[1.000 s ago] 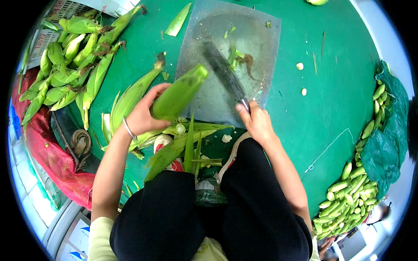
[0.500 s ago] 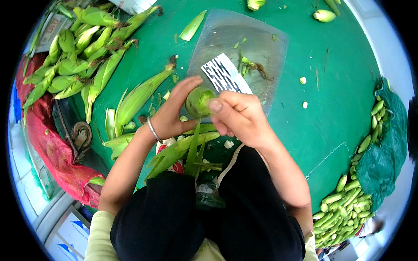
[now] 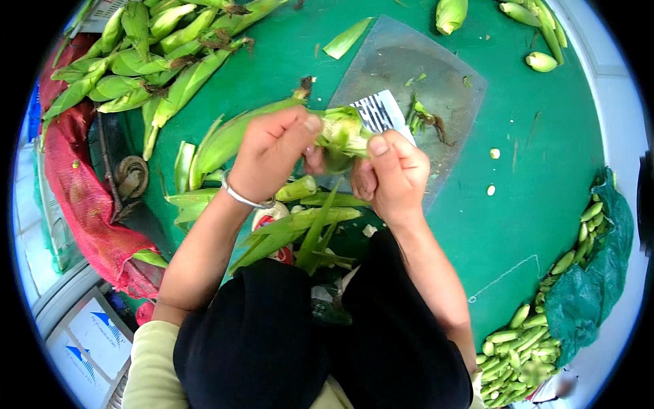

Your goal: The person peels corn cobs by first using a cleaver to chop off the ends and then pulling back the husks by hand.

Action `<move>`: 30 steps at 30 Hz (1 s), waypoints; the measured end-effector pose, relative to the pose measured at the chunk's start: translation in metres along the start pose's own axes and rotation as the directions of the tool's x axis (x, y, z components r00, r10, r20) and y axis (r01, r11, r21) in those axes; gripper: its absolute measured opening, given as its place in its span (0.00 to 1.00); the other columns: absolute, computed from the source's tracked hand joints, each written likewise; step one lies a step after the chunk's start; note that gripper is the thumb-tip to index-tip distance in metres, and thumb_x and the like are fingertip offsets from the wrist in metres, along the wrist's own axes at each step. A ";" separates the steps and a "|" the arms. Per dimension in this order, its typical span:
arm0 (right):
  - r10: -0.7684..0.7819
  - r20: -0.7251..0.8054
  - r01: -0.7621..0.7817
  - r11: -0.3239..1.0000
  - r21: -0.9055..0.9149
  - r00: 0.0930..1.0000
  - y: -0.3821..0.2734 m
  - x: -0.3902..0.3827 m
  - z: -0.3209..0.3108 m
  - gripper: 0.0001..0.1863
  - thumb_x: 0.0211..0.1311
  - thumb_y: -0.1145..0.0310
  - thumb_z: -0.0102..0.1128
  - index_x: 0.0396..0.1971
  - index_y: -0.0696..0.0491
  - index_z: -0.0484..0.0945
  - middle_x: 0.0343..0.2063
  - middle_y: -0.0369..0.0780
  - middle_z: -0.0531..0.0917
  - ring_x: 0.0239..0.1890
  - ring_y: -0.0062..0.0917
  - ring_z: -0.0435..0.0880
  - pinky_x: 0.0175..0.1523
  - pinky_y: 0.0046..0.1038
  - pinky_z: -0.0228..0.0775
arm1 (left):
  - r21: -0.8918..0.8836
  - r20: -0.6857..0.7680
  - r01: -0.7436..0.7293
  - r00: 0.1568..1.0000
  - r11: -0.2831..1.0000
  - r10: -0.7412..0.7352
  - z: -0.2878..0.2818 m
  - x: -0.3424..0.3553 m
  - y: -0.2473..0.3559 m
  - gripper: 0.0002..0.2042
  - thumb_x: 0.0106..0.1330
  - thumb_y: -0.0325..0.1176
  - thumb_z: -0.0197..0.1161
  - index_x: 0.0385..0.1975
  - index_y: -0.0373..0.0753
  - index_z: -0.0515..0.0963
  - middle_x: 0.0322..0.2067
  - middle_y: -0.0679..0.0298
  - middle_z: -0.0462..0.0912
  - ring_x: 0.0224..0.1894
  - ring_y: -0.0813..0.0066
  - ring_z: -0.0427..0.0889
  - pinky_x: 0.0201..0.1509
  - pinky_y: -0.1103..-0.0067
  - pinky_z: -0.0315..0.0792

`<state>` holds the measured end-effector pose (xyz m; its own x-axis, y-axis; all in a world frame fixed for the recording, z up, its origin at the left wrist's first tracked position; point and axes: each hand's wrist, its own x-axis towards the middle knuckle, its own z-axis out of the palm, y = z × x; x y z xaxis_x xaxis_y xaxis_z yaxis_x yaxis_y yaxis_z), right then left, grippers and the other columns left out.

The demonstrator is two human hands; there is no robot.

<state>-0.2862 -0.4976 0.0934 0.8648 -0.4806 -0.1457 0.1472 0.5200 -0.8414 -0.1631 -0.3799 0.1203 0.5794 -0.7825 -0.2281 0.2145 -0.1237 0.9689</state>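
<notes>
An ear of corn (image 3: 334, 140) in green husk is held up between my hands above my knees, its pale, partly opened end facing me. My left hand (image 3: 272, 146), with a silver bangle on its wrist, is closed on the left side of the husk, thumb against bent fingers. On the other side, my right hand (image 3: 395, 170) pinches the husk between thumb and fingers. Its lower part is blurred and partly hidden. Below my hands, loose husk leaves (image 3: 300, 225) lie over the edge of a red and white item (image 3: 269, 215). A long unhusked ear (image 3: 225, 146) rests behind my left hand.
Unhusked corn (image 3: 163, 61) is heaped at the far left, above a red mesh sack (image 3: 95, 225). A clear sheet (image 3: 388, 61) bears a black-and-white patterned card (image 3: 395, 119). At right, a dark green sack (image 3: 593, 266) lies by a heap of pale green ears (image 3: 518, 347).
My left hand has gone from spread around the ear to gripping its husk. The ear's end has opened wider and turned toward me. The whole view has shifted slightly.
</notes>
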 end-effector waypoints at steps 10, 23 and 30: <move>-0.202 0.087 0.196 0.621 -0.759 0.975 -0.057 -0.006 -0.016 0.13 0.53 0.76 0.61 0.39 0.58 0.74 0.25 0.31 0.75 0.23 0.16 0.69 0.32 0.18 0.67 | 0.124 0.143 -0.080 0.988 0.989 0.062 0.030 -0.003 -0.002 0.13 0.66 0.31 0.51 0.18 0.36 0.66 0.15 0.66 0.74 0.18 0.83 0.73 0.22 0.84 0.66; 0.052 0.246 0.011 0.969 -0.248 0.968 -0.033 -0.021 -0.001 0.19 0.59 0.65 0.57 0.45 0.63 0.72 0.45 0.46 0.75 0.48 0.28 0.74 0.52 0.29 0.66 | 0.436 0.130 -0.456 0.885 0.776 0.447 0.003 -0.021 -0.032 0.24 0.51 0.40 0.69 0.42 0.35 0.67 0.40 0.55 0.74 0.45 0.61 0.74 0.53 0.72 0.66; 0.386 0.114 -0.262 0.788 -0.557 0.916 0.036 -0.044 -0.036 0.48 0.43 0.56 0.71 0.60 0.61 0.54 0.58 0.47 0.63 0.62 0.32 0.59 0.65 0.30 0.48 | -0.506 -0.155 0.294 0.894 0.811 -0.421 0.002 0.035 -0.013 0.13 0.66 0.41 0.47 0.32 0.36 0.68 0.25 0.59 0.78 0.29 0.69 0.78 0.41 0.73 0.74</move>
<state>-0.3363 -0.4828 0.0505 0.9033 -0.1590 -0.3985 -0.3784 0.1423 -0.9146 -0.1471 -0.4068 0.1001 0.5494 -0.5523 -0.6269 0.7421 -0.0222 0.6699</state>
